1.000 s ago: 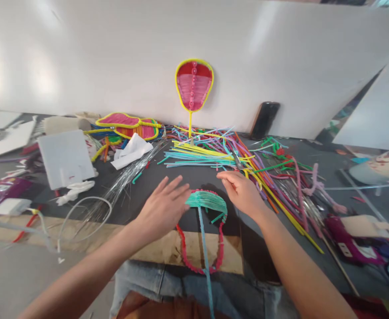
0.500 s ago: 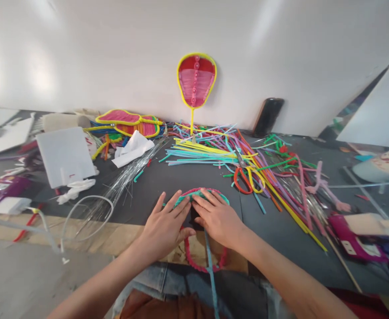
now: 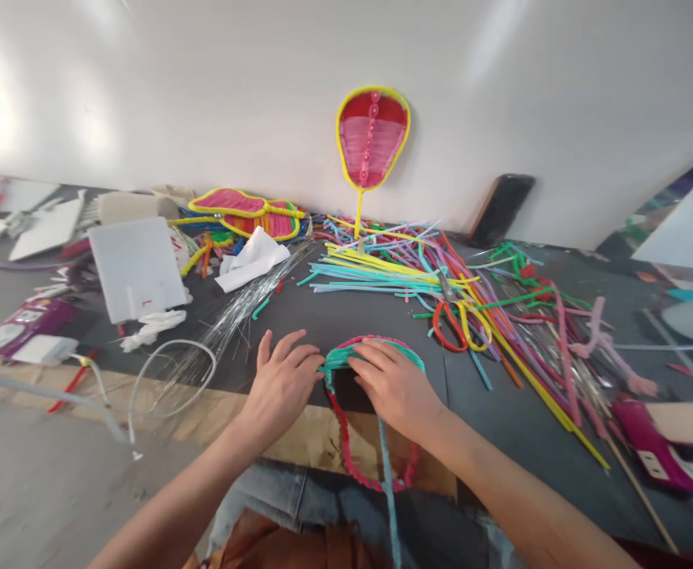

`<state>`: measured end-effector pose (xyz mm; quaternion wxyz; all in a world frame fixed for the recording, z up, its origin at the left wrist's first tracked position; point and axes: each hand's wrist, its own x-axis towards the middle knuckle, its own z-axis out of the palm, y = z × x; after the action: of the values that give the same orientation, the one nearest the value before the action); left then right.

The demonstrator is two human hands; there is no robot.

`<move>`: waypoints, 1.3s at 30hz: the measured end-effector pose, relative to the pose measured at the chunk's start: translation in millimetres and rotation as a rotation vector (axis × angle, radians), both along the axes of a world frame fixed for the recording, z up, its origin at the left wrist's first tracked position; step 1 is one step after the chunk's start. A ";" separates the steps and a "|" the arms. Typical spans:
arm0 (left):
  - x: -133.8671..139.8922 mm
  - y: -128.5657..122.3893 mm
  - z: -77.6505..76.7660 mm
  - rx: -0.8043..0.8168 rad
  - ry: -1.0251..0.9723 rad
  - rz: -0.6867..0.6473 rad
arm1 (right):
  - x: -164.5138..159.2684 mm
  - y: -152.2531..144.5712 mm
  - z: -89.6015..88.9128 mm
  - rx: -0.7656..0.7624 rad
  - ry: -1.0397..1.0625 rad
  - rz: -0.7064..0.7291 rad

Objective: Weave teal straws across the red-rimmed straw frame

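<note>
A loop frame wrapped in pink-red pipe cleaner [image 3: 344, 438] lies at the table's front edge, its lower part overhanging. Teal pipe cleaners [image 3: 341, 357] run across its upper end, and a light-blue stem [image 3: 389, 474] hangs down toward my lap. My left hand [image 3: 284, 387] is at the loop's upper left, index finger bent against the teal end there; its thumb is hidden and the other fingers are raised. My right hand [image 3: 397, 387] rests over the upper right, its fingers stretched across the teal rows and hiding part of them.
Scissors [image 3: 463, 324] lie beside a pile of coloured pipe cleaners [image 3: 375, 273]. A finished pink fan shape [image 3: 373, 138] stands at the wall, near a phone [image 3: 502, 209]. Silver wires [image 3: 233, 304], white paper [image 3: 137, 269], a cable loop [image 3: 171, 344] and purple glue guns [image 3: 657, 454] surround the work.
My left hand has shifted from lying flat on the teal rows to the loop's left edge, uncovering them. My right hand stays over the rows. The view has turned slightly left.
</note>
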<state>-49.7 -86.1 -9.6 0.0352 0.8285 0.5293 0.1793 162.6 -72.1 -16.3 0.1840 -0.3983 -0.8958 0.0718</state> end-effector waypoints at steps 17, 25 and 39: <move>3.4 4.7 -1.9 -0.012 0.013 0.015 | -6.5 7.0 -10.3 0.070 0.023 0.022; 6.8 4.3 9.2 0.066 -0.017 -0.053 | 26.4 34.1 6.9 -0.160 0.300 -0.278; 21.6 23.0 26.2 0.042 -0.654 0.012 | 68.6 42.1 11.9 -0.908 1.120 -0.506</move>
<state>-28.1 -63.1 16.6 0.1851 0.7243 0.4912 0.4471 231.2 -30.1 -4.4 0.4397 -0.5322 -0.4328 0.5798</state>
